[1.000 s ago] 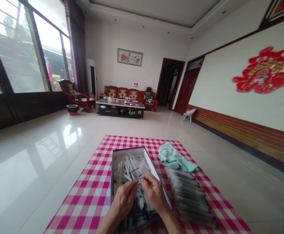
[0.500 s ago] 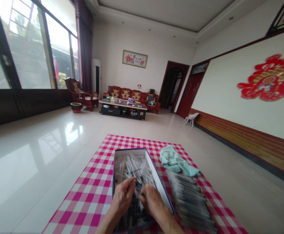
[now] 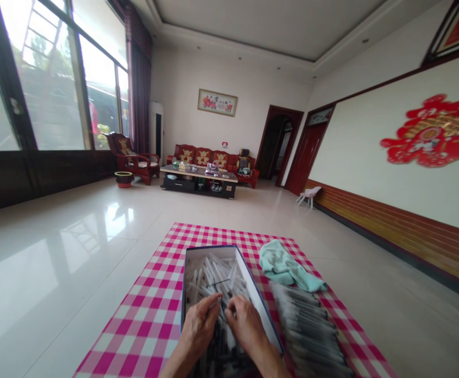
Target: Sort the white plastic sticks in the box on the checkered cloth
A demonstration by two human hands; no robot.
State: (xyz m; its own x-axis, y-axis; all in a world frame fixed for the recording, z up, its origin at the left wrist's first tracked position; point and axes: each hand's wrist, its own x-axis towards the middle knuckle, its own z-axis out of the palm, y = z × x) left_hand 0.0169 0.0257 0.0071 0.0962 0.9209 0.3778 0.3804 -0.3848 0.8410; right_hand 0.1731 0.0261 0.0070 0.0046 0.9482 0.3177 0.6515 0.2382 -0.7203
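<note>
An open box [image 3: 257,294] with a blue outer edge and white inner wall lies on a pink and white checked cloth [image 3: 135,320]. It holds many clear and dark slender pieces [image 3: 217,268] that look like pen parts. Over the box, my left hand [image 3: 201,320] is pinched, with its thumb and forefinger around something too small to make out. Close to its right, my right hand [image 3: 245,317] has its fingers curled together near a thin dark piece; what it grips is hidden. The two hands are slightly apart.
Right of the box, many clear and dark pens [image 3: 311,331] lie in a blurred row. Behind them is a crumpled mint-green cloth [image 3: 288,265]. Across the tiled floor stand a low table [image 3: 198,181], a red wooden sofa and a small stool [image 3: 309,196].
The view has tilted up slightly, so the scene sits lower. My right hand's fingers have moved a little closer to my left hand, over the box.
</note>
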